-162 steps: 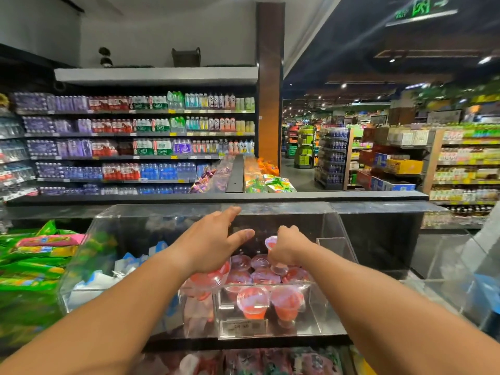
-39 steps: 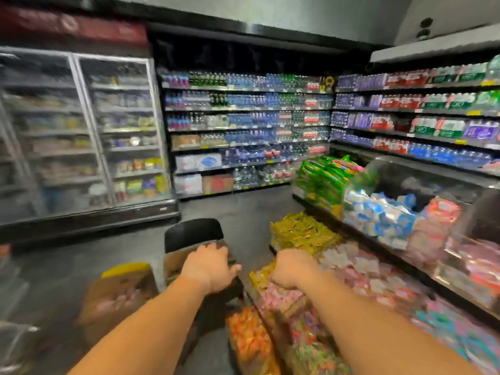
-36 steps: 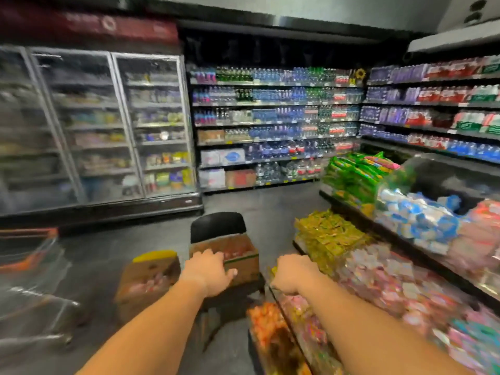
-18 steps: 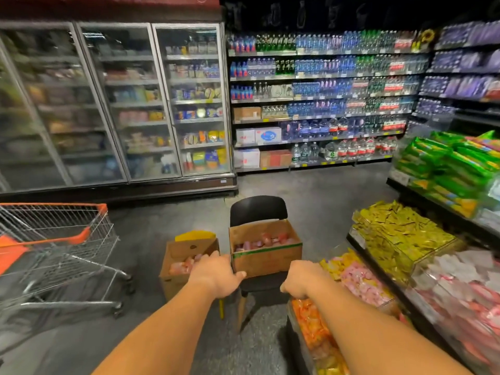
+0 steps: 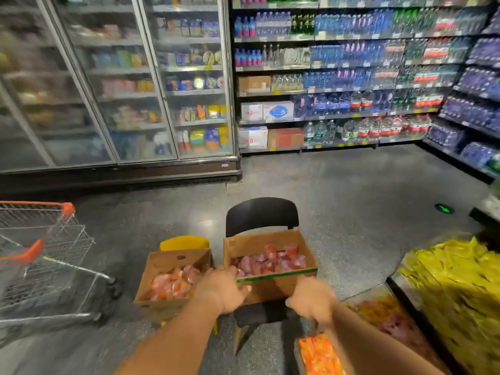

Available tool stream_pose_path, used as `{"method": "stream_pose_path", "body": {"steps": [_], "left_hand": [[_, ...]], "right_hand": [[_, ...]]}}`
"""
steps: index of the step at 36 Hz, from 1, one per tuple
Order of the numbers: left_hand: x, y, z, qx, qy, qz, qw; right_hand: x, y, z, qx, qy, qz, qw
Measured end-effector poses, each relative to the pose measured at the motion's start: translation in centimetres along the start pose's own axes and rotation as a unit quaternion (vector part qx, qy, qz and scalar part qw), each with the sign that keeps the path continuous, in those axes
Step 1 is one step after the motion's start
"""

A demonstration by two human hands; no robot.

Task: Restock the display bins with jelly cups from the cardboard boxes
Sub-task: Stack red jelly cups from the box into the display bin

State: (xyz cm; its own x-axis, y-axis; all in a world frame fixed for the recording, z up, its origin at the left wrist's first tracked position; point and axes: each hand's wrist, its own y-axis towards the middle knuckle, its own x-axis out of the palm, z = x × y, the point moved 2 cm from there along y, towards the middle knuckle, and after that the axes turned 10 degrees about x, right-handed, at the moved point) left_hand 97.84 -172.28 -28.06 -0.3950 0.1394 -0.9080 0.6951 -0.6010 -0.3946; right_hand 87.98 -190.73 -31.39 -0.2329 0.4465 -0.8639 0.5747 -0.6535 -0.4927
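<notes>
Two open cardboard boxes hold jelly cups. The right box (image 5: 270, 286), with a green stripe on its front edge, sits on a black chair (image 5: 261, 216) and holds red and pink jelly cups (image 5: 270, 262). The left box (image 5: 173, 259) sits on a yellow chair (image 5: 185, 242) and holds orange-pink cups (image 5: 176, 285). My left hand (image 5: 221, 289) is at the right box's front left corner, fingers spread and empty. My right hand (image 5: 311, 299) hovers at its front right corner, fingers loosely curled downward, holding nothing.
A wire shopping cart (image 5: 46, 266) with orange trim stands on the left. Display bins at the right hold yellow packets (image 5: 460, 280) and orange sweets (image 5: 319, 355). Glass-door fridges (image 5: 121, 90) and bottled-water shelves (image 5: 338, 77) line the back. Grey floor (image 5: 365, 198) lies between.
I have turned left, away from the clear jelly-cup bin, and moved toward the boxes. Both hands, now empty, have come close to the box on the black chair.
</notes>
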Motion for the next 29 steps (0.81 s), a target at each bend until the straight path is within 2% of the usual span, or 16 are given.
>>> {"method": "stream_pose_path", "body": {"steps": [10,18,22,29], "left_hand": [[0.3,19.8,-4.2,0.002,-0.058,-0.062,0.996],[7.2,35.7,-8.6,0.017,-0.062,-0.109,0.992],[10.5,41.7,-7.1,0.039,-0.046,-0.124,0.990],[15.9,50.9,-1.9,0.019,-0.143,-0.122,0.982]], "right_hand": [[1.0,17.1,-5.3,0.028,0.025,-0.032,0.999],[6.9,29.5,-8.5,0.074,0.031,-0.085,0.993],[7.7,34.5,-7.8,0.111,0.030,-0.085,0.990],[9.6,43.3,-6.0,0.101,0.042,-0.049,0.993]]}}
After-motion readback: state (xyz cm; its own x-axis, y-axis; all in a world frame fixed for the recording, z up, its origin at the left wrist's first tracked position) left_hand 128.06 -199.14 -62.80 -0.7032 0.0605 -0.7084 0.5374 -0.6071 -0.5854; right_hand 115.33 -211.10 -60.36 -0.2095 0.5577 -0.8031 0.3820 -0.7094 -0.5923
